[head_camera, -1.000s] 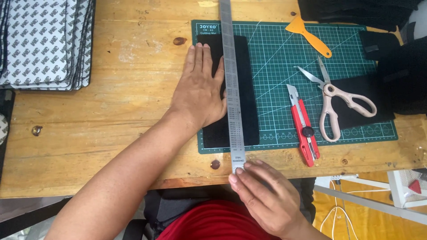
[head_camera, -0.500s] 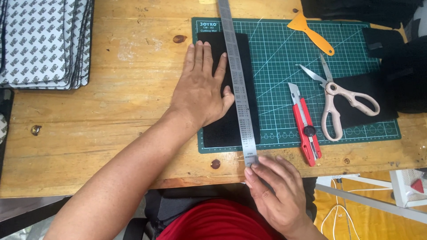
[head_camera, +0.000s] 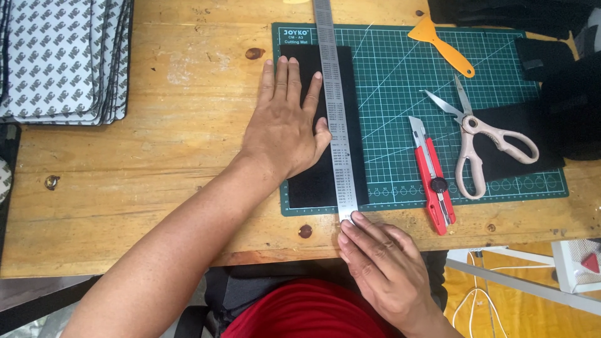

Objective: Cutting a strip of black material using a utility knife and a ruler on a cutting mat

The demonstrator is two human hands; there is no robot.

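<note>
My left hand (head_camera: 288, 125) lies flat, fingers spread, on a black strip of fabric (head_camera: 316, 188) that rests on a green cutting mat (head_camera: 400, 87). Its thumb touches a long steel ruler (head_camera: 335, 112) laid lengthwise over the strip. My right hand (head_camera: 382, 269) is at the table's near edge, its fingertips pressing the near end of the ruler. A red utility knife (head_camera: 432, 175) lies on the mat to the right of the ruler, untouched.
Cream-handled scissors (head_camera: 482, 141) and an orange scraper (head_camera: 441, 47) lie on the mat's right half. Black fabric pieces (head_camera: 557, 106) sit at the far right. A stack of patterned grey sheets (head_camera: 59, 59) fills the wooden table's (head_camera: 156, 188) far left corner.
The view shifted slightly. My right hand's fingertips stayed at the ruler's near end while the ruler was nudged a little across the black strip. My left hand kept pressing the fabric.
</note>
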